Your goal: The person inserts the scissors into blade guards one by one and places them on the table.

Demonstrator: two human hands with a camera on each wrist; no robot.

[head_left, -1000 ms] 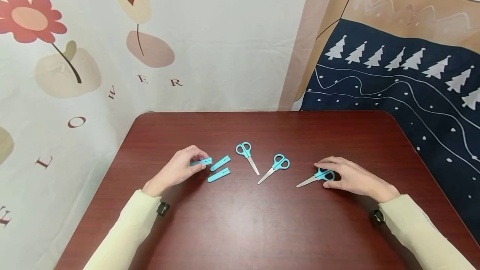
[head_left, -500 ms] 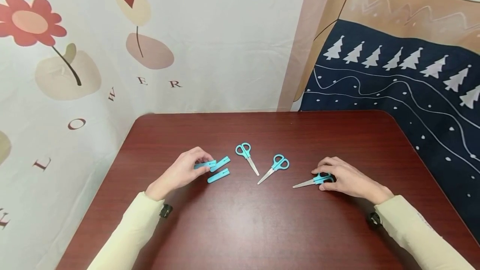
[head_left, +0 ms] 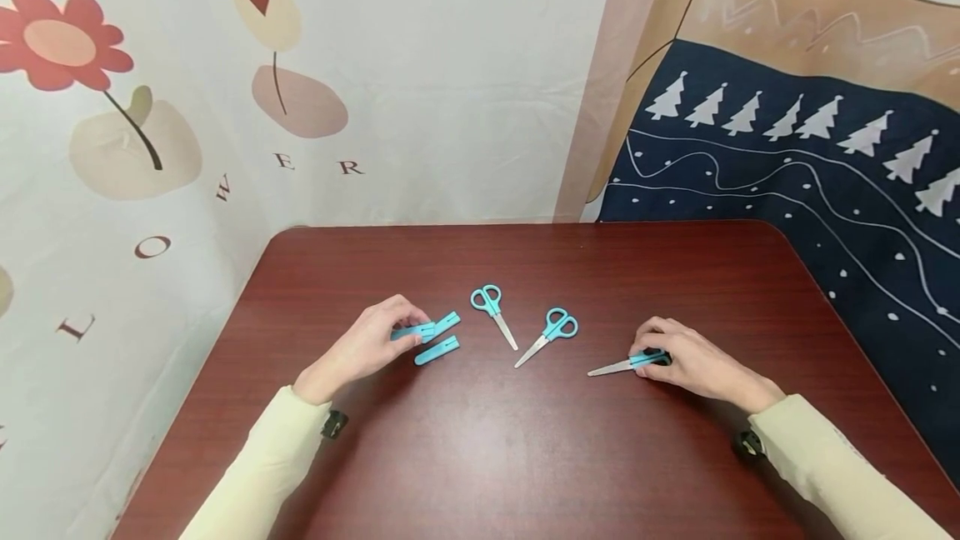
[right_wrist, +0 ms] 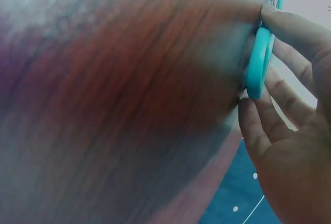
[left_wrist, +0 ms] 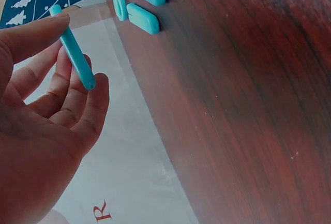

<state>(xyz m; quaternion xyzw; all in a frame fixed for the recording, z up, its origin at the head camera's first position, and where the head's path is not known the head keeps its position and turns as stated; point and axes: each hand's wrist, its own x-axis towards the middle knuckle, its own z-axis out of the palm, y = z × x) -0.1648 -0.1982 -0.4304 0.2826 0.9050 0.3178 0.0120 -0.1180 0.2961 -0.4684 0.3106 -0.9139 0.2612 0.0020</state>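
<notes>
My left hand (head_left: 367,344) pinches a light-blue scissor cap (left_wrist: 77,58) between thumb and fingers, held over the table. Two matching caps lie just beyond it, one (head_left: 450,321) partly behind the held cap and the other (head_left: 437,351) nearer the front. At the right, my right hand (head_left: 697,361) grips a pair of scissors (head_left: 615,367) at its blue handle, blades pointing left. In the right wrist view the handle (right_wrist: 258,63) stands on edge among the fingers. Two more pairs of blue-handled scissors, one (head_left: 495,315) farther back and one (head_left: 549,335) closer, lie mid-table.
All of this is on a dark red-brown wooden table (head_left: 480,457) with rounded far corners. Behind it hangs a pale cloth (head_left: 450,107) printed with flowers and letters. A navy cloth (head_left: 750,165) with white trees hangs at the right.
The left hand has moved slightly right with its cap, now overlapping the back cap in view. The right hand's fingers have drawn closer round the scissors, whose blades have swung slightly.
</notes>
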